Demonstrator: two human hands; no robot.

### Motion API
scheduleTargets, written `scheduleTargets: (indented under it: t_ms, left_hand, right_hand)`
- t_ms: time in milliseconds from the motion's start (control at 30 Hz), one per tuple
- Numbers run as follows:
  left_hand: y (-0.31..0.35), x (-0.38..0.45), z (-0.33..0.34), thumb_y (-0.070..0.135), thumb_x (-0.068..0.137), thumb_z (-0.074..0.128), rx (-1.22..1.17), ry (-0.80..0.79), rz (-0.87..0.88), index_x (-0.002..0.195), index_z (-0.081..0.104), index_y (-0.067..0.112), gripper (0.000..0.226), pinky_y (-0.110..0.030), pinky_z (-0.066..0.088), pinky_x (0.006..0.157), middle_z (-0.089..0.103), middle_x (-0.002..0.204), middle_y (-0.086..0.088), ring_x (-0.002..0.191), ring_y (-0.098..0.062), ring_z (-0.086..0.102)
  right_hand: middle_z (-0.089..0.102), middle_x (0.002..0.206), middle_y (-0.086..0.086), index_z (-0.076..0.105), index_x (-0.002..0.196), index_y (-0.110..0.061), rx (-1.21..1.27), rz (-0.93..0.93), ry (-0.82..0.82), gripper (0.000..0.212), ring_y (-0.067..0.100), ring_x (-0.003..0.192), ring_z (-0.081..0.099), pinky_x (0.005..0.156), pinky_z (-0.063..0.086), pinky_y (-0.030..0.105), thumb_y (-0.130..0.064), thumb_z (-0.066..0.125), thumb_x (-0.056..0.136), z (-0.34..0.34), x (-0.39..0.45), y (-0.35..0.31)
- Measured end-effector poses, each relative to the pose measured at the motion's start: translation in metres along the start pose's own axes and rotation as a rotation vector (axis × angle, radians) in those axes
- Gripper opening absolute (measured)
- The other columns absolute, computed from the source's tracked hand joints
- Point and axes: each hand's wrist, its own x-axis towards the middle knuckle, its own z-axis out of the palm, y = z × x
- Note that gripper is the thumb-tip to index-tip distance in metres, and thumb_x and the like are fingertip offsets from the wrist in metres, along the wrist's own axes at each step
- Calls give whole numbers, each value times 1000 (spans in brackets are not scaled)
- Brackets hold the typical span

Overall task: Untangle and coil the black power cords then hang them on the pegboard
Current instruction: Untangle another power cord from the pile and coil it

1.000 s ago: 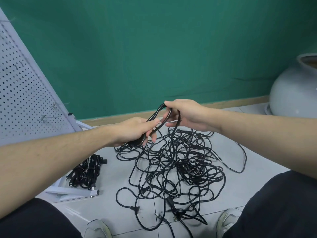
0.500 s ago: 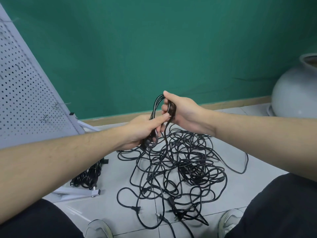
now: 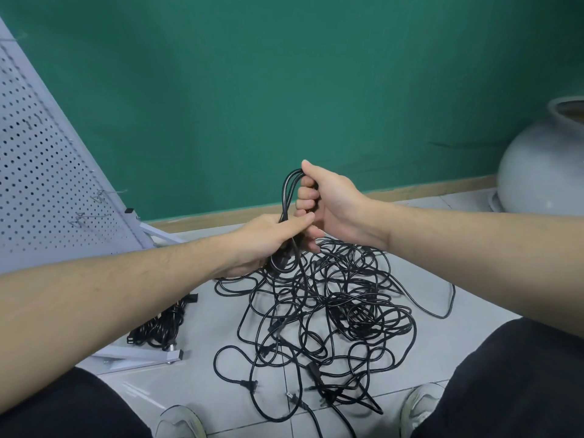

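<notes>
Both forearms reach out in front over the white tiled floor (image 3: 196,377), hands meeting in the middle above the mess. The right hand (image 3: 328,203) sits higher, back of the hand facing the camera, fingers curled tight round the top bend of a small looped bundle of black power cord (image 3: 289,194). So that grip is closed right on the loop, thumb on top. The left hand (image 3: 268,241) is just below it and touching it, thumb laid along the strands, fingers wrapped round the lower part of the same bundle where it bunches up. Closed grip there too.

No brand or lettering I can make out anywhere, everything's too small or plain.

From the hands the cord drops straight into a big tangled heap of black power cords (image 3: 331,311) sprawled on the floor between the knees, several plugs poking out at the near edge. Off to the left, a few already coiled black cords (image 3: 161,327) lie by the foot of the white perforated metal pegboard (image 3: 41,172), which leans back and has some wire hooks on it. A pale grey round ceramic pot (image 3: 543,165) stands at the far right against the green wall (image 3: 284,74).
</notes>
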Motion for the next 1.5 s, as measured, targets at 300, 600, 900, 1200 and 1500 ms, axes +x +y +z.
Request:
scheduleTargets:
  t_ms: [300,600,900,1200,1500]
  left_hand:
    - [3,4,1,39,101,59,-80,78,84,77,75,18,36,-58,55,94,53,57,10,51,-18,62]
    - [11,10,0,37,104,57,-189,300,149,88,71,18,29,-22,46,47,47,67,5,52,-16,67]
    - [25,7,-11,45,105,50,-396,259,157,103,66,15,34,-25,47,49,39,67,4,48,-16,46]
    - [32,7,-21,60,99,52,-465,364,98,79,59,19,46,-25,47,49,42,69,4,48,-15,50]
    - [26,8,-39,61,97,55,-464,394,81,81,53,18,46,-26,36,46,41,66,4,46,-12,39]
  right_hand:
    - [63,80,7,57,95,-15,-221,33,47,47,19,60,55,53,48,26,-51,30,107,-6,2,-2]
    - [58,104,14,50,57,-18,-604,259,-340,31,25,100,58,87,50,40,-2,33,78,-20,-8,19]
    - [65,87,9,48,101,-10,-621,350,-537,9,29,96,67,100,52,43,-12,40,99,-16,-17,18]
    - [74,88,13,55,95,-11,-688,340,-516,15,34,105,69,110,47,45,-21,47,104,-13,-18,21]
    - [47,60,-5,62,90,-19,-1083,30,-359,32,10,48,35,48,35,21,-46,51,103,-18,-10,18]
